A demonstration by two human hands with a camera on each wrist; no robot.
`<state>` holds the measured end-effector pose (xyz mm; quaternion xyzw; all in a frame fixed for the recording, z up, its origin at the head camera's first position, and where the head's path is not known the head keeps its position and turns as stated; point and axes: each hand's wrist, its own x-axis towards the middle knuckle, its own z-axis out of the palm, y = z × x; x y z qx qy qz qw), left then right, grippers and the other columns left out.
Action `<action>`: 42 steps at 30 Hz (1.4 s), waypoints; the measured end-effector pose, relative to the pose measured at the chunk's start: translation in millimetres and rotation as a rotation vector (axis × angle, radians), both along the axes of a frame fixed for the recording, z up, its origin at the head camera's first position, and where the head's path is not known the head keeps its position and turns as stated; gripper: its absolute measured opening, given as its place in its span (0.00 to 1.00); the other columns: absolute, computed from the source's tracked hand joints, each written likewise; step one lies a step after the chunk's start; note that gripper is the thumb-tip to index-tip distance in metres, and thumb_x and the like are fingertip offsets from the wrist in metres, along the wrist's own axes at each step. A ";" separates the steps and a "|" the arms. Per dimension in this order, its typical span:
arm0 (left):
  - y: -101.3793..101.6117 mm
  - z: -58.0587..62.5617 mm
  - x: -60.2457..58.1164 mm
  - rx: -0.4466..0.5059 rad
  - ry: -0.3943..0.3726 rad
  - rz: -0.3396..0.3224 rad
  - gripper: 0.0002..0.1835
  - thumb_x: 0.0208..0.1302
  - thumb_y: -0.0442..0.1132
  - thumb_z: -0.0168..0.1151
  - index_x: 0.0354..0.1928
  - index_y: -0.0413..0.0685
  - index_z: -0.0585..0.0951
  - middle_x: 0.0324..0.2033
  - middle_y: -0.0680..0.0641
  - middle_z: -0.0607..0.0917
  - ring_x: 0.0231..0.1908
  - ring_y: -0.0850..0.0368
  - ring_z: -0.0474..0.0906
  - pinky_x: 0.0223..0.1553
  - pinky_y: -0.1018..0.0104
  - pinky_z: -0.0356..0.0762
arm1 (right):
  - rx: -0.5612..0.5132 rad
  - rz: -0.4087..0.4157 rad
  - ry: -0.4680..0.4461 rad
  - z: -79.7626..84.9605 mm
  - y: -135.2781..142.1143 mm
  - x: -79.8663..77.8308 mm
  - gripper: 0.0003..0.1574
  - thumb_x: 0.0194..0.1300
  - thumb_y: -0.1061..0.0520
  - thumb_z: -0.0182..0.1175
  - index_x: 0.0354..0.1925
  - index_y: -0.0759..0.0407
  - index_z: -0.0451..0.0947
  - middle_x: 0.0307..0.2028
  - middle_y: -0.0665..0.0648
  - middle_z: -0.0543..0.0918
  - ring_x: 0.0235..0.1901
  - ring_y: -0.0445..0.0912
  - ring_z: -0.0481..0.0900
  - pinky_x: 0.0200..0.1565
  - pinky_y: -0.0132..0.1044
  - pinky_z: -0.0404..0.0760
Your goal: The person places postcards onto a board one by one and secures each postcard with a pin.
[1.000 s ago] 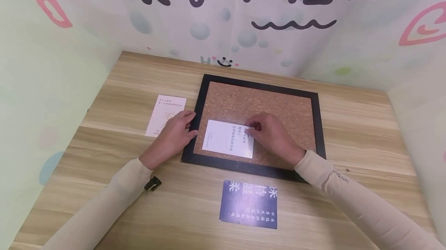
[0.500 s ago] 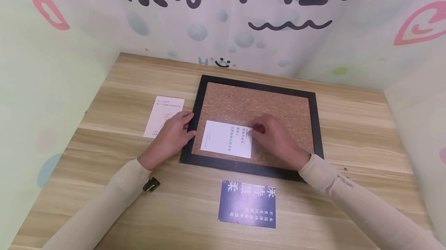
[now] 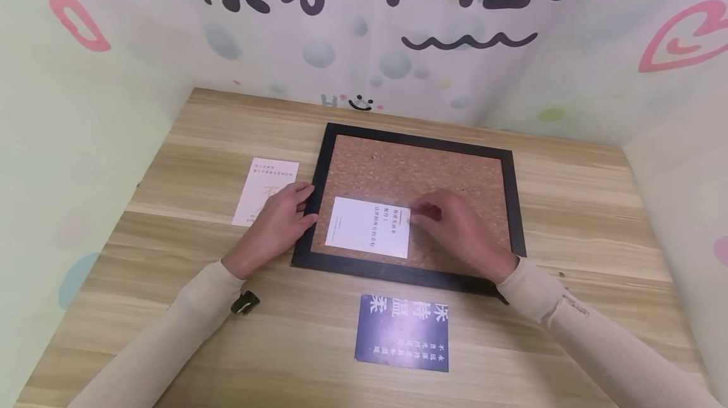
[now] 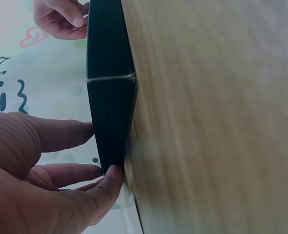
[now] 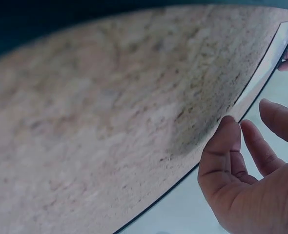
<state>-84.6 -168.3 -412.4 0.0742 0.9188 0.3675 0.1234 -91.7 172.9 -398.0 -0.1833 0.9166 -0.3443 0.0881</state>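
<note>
A black-framed cork board lies on the wooden table. On its lower left part sits a white printed card. My left hand rests against the board's left edge; in the left wrist view its fingertips touch the black frame. My right hand is over the cork, its bent thumb and fingers beside the card's right edge. The right wrist view shows those fingertips spread apart close to the cork, with nothing seen between them.
A pink printed card lies left of the board, partly under my left hand. A navy card with white characters lies in front of it. Behind the table stands a decorated wall. A black buckle is at my left cuff.
My right hand has drawn back slightly to the right from the white card, showing more of its printed text. The left hand and the board stay in place; the head view has shifted slightly.
</note>
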 end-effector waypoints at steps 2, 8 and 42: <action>-0.2 -0.6 -0.1 0.003 -0.002 0.000 0.32 0.78 0.30 0.66 0.77 0.24 0.69 0.78 0.28 0.69 0.67 0.33 0.81 0.63 0.46 0.84 | -0.007 -0.007 0.002 1.6 3.4 1.6 0.14 0.75 0.59 0.73 0.57 0.57 0.90 0.49 0.52 0.90 0.43 0.48 0.83 0.47 0.46 0.85; 0.1 -1.0 0.1 0.004 -0.001 -0.002 0.32 0.78 0.30 0.66 0.77 0.24 0.69 0.77 0.27 0.69 0.66 0.33 0.82 0.62 0.47 0.84 | -0.022 -0.040 0.015 3.5 15.3 4.6 0.14 0.75 0.59 0.73 0.57 0.57 0.90 0.50 0.53 0.90 0.46 0.48 0.85 0.50 0.48 0.87; 4.8 0.8 1.4 -0.047 0.038 -0.024 0.31 0.77 0.30 0.68 0.75 0.22 0.71 0.76 0.26 0.69 0.64 0.32 0.83 0.59 0.46 0.86 | 0.010 -0.202 0.143 14.5 70.2 25.8 0.13 0.72 0.63 0.75 0.53 0.65 0.90 0.43 0.58 0.90 0.41 0.49 0.83 0.42 0.25 0.79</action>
